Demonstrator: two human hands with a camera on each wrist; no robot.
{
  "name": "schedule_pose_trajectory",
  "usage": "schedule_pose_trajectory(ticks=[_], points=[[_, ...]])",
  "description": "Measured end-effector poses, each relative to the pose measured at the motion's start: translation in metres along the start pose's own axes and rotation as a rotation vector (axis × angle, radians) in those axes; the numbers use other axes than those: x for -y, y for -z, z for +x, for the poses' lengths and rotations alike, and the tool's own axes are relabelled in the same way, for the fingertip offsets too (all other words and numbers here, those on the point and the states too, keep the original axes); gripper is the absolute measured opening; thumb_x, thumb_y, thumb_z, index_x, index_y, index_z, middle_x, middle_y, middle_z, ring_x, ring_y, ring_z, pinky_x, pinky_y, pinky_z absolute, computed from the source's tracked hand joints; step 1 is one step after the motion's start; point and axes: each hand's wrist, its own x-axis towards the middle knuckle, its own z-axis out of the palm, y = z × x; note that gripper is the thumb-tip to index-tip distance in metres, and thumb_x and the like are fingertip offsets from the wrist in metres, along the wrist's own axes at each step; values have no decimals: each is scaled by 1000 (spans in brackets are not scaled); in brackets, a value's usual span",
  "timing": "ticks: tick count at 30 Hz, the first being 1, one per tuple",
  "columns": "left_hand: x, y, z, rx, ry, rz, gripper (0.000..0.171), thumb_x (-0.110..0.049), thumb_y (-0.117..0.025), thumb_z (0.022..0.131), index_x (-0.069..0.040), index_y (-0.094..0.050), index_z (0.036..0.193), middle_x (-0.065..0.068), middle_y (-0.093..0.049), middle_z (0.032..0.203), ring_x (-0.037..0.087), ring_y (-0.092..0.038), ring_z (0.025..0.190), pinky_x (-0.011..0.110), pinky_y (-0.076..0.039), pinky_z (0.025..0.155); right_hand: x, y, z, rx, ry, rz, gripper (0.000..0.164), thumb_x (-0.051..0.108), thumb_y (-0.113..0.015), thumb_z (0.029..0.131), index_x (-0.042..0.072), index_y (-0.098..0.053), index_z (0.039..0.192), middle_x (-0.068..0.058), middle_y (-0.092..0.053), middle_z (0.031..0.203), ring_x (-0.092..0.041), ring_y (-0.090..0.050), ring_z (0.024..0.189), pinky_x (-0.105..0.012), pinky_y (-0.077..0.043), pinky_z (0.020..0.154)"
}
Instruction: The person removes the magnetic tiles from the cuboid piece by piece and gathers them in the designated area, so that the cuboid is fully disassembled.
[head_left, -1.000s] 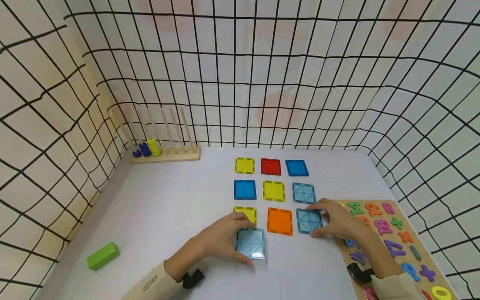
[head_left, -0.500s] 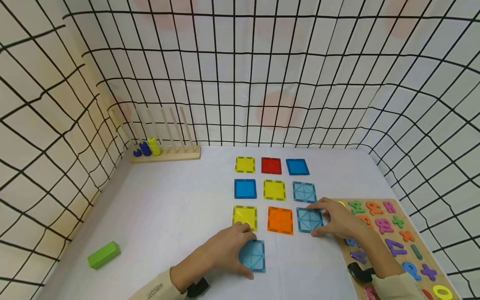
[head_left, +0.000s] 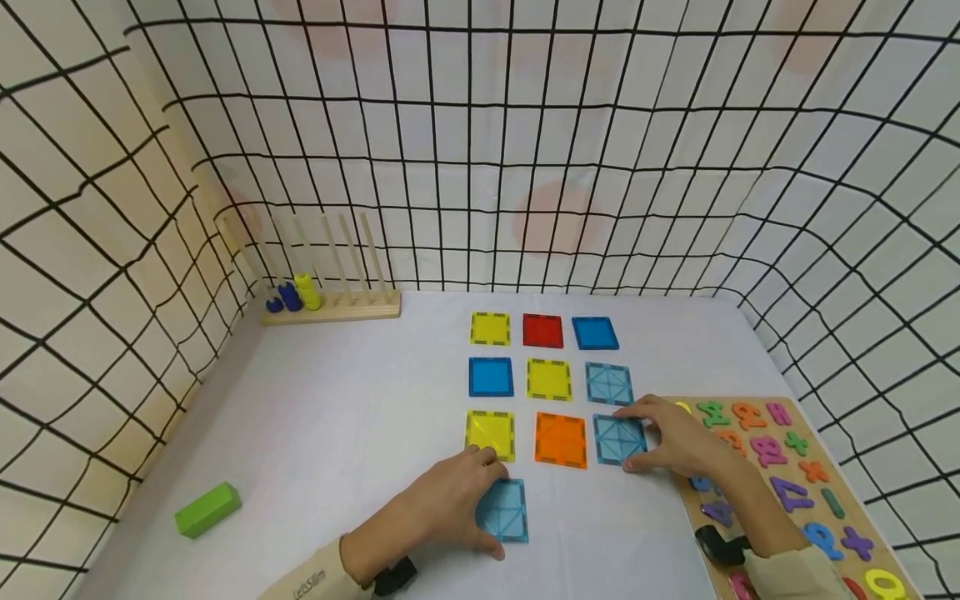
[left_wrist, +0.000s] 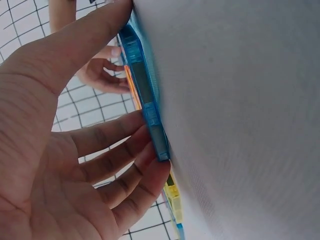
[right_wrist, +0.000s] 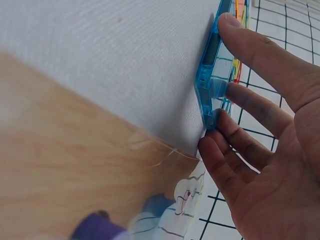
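My left hand (head_left: 450, 504) holds a clear light-blue square magnetic tile (head_left: 506, 512) by opposite edges, thumb at the near side and fingers at the far side. In the left wrist view this tile (left_wrist: 145, 85) lies along the white cloth. A yellow tile (head_left: 490, 432) sits just beyond those fingertips. My right hand (head_left: 678, 437) pinches another light-blue tile (head_left: 617, 439) at the right end of the third row, its thumb and fingers on the edges. An orange tile (head_left: 561, 439) lies between the two. The right wrist view shows that blue tile (right_wrist: 206, 85) from its side.
Beyond lie two more rows of square tiles, among them a red tile (head_left: 542, 331) and a dark-blue tile (head_left: 491, 377). A wooden letter puzzle board (head_left: 757, 500) is under my right forearm. A peg stand (head_left: 360, 308) stands back left; a green block (head_left: 208, 510) lies front left.
My left hand has moved toward me with its light-blue tile, away from the yellow tile, and now stays nearly still. The right hand has kept its place on its tile.
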Motion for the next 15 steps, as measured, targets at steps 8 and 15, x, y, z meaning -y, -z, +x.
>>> schedule_pose_trajectory(ticks=[8, 15], points=[[-1, 2, -3, -26, -15, 31, 95, -77, -82, 66, -20, -61, 139, -2, -60, 132, 10, -52, 105, 23, -55, 96, 2, -1, -1, 11, -19, -5, 76, 55, -90, 73, 26, -65, 138, -15, -55, 139, -30, -59, 111, -60, -54, 97], [10, 20, -12, -187, -3, 32, 96, -81, -75, 70, -16, -63, 139, 1, -62, 132, 15, -54, 110, 33, -57, 99, 8, 2, 0, -9, 24, -35, 80, 61, -85, 76, 24, -61, 142, -16, -52, 144, -32, -59, 115, -62, -53, 99]])
